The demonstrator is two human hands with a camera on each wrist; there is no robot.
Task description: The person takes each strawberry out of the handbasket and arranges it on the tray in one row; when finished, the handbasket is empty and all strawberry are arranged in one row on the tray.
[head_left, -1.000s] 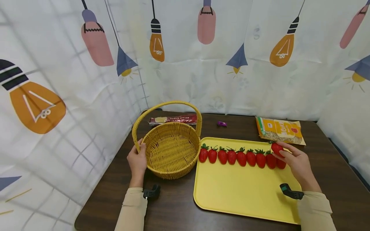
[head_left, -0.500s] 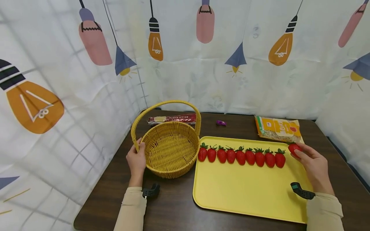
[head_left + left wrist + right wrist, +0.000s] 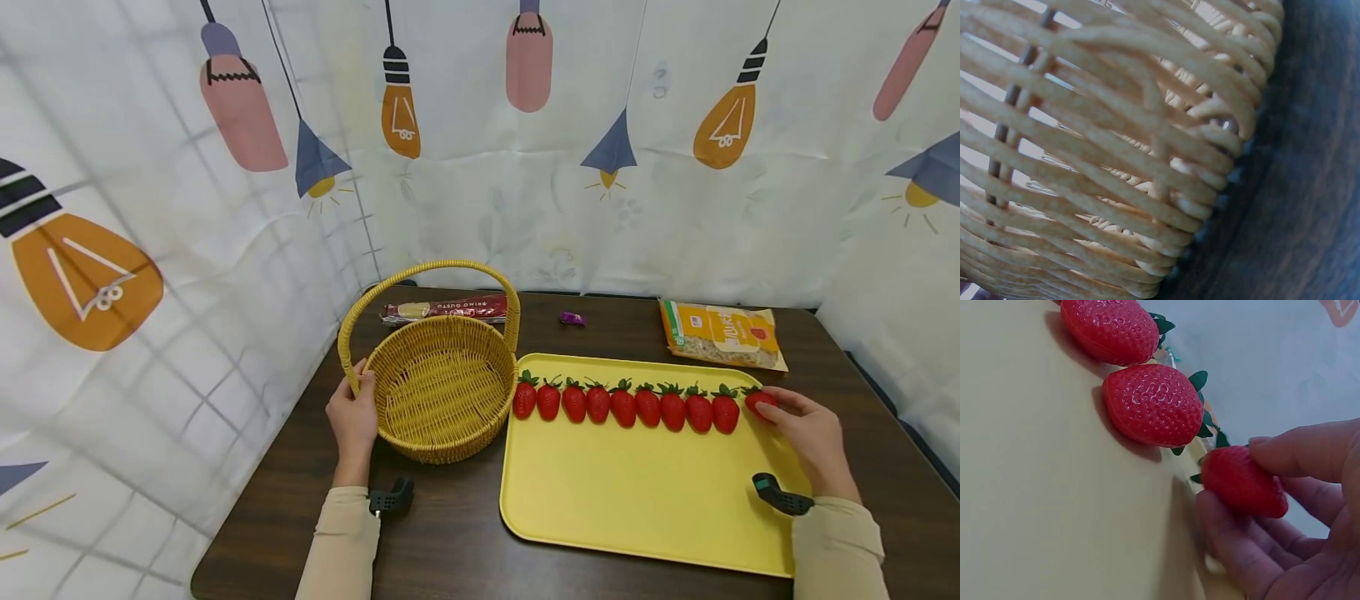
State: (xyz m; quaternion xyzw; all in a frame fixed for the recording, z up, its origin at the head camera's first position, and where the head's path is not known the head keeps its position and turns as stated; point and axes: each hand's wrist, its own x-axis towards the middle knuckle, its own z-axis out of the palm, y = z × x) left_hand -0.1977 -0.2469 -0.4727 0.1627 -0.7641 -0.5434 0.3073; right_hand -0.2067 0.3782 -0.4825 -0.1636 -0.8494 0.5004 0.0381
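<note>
At the tray's right end my right hand (image 3: pixel 813 433) pinches a red strawberry (image 3: pixel 1241 481) between thumb and fingers, close to the tray's far right corner. To its left a row of several strawberries (image 3: pixel 622 407) lies along the far side of the yellow tray (image 3: pixel 645 492), leaves pointing away from me. My left hand (image 3: pixel 355 417) grips the left side of a yellow wicker basket (image 3: pixel 442 392) near the foot of its arched handle (image 3: pixel 450 265). Only the basket's woven wall (image 3: pixel 1104 137) and dark tabletop show in the left wrist view; the left fingers are partly hidden.
Behind the basket lies a dark red packet (image 3: pixel 465 309). A small purple wrapped piece (image 3: pixel 572 318) sits at the back middle, and a yellow food bag (image 3: pixel 723 335) lies behind the tray. A printed curtain (image 3: pixel 480 208) hangs beyond the dark table (image 3: pixel 442 533).
My right hand has carried its strawberry rightward past the row's end, then lowered it slightly back left beside the last one. The left hand and basket stay in place.
</note>
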